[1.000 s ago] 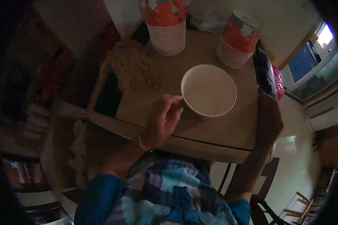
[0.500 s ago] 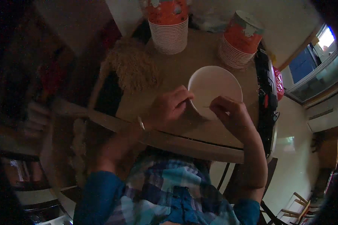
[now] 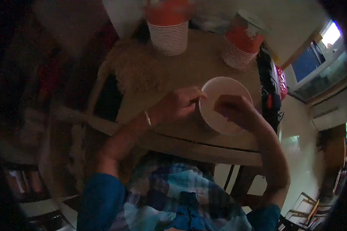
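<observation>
A white round paper tub [image 3: 224, 87], its open mouth turned up toward me, is at the near right of the brown table. The fingers of my left hand [image 3: 182, 102] are pinched on the left side of its rim. My right hand [image 3: 238, 109] reaches over the mouth from the right, fingers closed together and pointing down inside. Whatever those fingers hold is hidden by the hand and the dim light.
Two stacks of nested tubs, a left stack [image 3: 169, 38] and a right stack [image 3: 241, 52], stand at the table's far side. A tan fibrous bundle [image 3: 133, 73] lies at the left. Black items [image 3: 269, 84] and a red object [image 3: 281, 81] line the right edge.
The tub has shifted slightly right and nearer, with its mouth turned. My left hand has moved to the right along with it. My right hand has gone further over the mouth; a thin dark sliver at its fingertips no longer shows.
</observation>
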The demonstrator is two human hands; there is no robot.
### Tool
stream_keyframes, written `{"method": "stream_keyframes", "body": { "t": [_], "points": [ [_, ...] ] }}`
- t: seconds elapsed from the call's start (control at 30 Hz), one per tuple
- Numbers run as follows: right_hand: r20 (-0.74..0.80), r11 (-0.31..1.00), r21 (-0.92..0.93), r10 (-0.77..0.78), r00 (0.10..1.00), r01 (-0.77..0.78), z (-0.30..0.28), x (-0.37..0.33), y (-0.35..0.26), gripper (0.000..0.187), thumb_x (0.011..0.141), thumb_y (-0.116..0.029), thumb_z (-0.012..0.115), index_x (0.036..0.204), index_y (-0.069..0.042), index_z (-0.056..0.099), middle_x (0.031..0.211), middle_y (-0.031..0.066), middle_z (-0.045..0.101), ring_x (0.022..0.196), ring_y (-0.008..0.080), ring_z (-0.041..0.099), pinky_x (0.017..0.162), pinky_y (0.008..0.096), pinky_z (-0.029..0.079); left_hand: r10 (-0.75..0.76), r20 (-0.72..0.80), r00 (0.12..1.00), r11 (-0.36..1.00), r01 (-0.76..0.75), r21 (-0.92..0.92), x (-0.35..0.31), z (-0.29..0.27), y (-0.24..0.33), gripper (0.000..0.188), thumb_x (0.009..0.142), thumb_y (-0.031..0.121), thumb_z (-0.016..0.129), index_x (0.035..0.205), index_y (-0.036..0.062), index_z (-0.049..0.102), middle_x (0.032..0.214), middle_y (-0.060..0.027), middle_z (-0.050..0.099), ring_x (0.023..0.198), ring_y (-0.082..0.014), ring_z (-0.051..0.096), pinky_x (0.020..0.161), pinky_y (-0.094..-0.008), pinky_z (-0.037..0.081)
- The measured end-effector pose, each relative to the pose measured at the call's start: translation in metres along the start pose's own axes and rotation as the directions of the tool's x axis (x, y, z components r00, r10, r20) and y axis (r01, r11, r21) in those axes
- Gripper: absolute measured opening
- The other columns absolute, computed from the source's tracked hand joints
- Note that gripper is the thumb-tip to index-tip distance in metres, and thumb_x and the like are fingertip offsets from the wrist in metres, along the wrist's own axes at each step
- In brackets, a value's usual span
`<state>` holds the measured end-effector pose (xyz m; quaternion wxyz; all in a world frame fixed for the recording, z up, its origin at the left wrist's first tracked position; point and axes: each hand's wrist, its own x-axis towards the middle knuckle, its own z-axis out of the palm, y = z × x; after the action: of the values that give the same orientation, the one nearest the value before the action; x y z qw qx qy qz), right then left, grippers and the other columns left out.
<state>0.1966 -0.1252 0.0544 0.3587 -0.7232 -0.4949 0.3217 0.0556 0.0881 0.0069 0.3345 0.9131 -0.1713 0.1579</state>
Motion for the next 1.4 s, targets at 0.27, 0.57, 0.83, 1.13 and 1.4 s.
{"method": "stream_keyframes", "body": {
  "t": [0.27,0.57,0.83,1.13,1.4],
  "points": [
    [0.047,0.996,-0.026,0.086,0.995,-0.085,0.007,0.008,0.014,0.01,0.088,-0.013,0.065,0.095,-0.007,0.066,0.084,-0.0001,0.063,0.074,0.0071,0.058,0.058,0.0247,0.05,-0.377,-0.309,0.873,0.877,0.228,-0.423,-0.036,0.033,0.01,0.042,0.088,0.002,0.059,0.128,0.0058,0.049,0.108,-0.0083,0.062,0.098,-0.0164,0.061,0.087,-0.0309,0.05],
    [0.064,0.996,0.065,0.065,0.996,-0.069,0.016,0.008,0.021,0.01,0.086,-0.011,0.065,0.094,-0.006,0.066,0.082,-0.0009,0.063,0.075,0.0067,0.056,0.064,0.0249,0.048,-0.508,-0.208,0.836,0.743,0.304,-0.596,-0.049,0.053,0.033,0.037,0.091,0.015,0.063,0.124,0.0039,0.051,0.104,-0.0065,0.059,0.097,-0.0145,0.058,0.086,-0.0295,0.049],
    [-0.228,0.942,0.327,0.001,0.974,0.075,0.051,-0.004,0.026,0.009,0.085,-0.012,0.064,0.088,-0.003,0.064,0.069,0.0055,0.059,0.068,0.0078,0.054,0.062,0.0274,0.047,-0.59,-0.197,0.783,0.713,0.391,-0.582,0.008,0.032,0.014,0.042,0.09,0.029,0.065,0.119,0.0019,0.053,0.09,-0.0068,0.062,0.086,-0.0152,0.061,0.077,-0.0307,0.049],
    [-0.326,0.991,-0.128,-0.084,0.942,0.044,0.047,-0.02,0.006,0.009,0.084,-0.011,0.061,0.086,-0.002,0.061,0.073,0.0177,0.06,0.061,0.0244,0.06,0.06,0.0341,0.049,-0.316,-0.116,0.942,0.938,0.292,-0.187,0.064,0.033,-0.02,0.027,0.085,0.024,0.062,0.099,0.0013,0.065,0.076,-0.0175,0.064,0.068,-0.0254,0.065,0.063,-0.0364,0.049],
    [-0.376,0.988,-0.127,-0.126,0.918,0.084,0.052,-0.02,0.03,0.009,0.085,-0.012,0.06,0.088,-0.004,0.063,0.076,0.0197,0.062,0.068,0.0322,0.065,0.06,0.0367,0.049,-0.308,-0.171,0.936,0.946,0.282,-0.16,0.06,0.048,-0.015,0.02,0.086,0.018,0.06,0.098,0.0039,0.065,0.078,-0.0195,0.064,0.069,-0.031,0.067,0.062,-0.0379,0.05]
  ]
}}
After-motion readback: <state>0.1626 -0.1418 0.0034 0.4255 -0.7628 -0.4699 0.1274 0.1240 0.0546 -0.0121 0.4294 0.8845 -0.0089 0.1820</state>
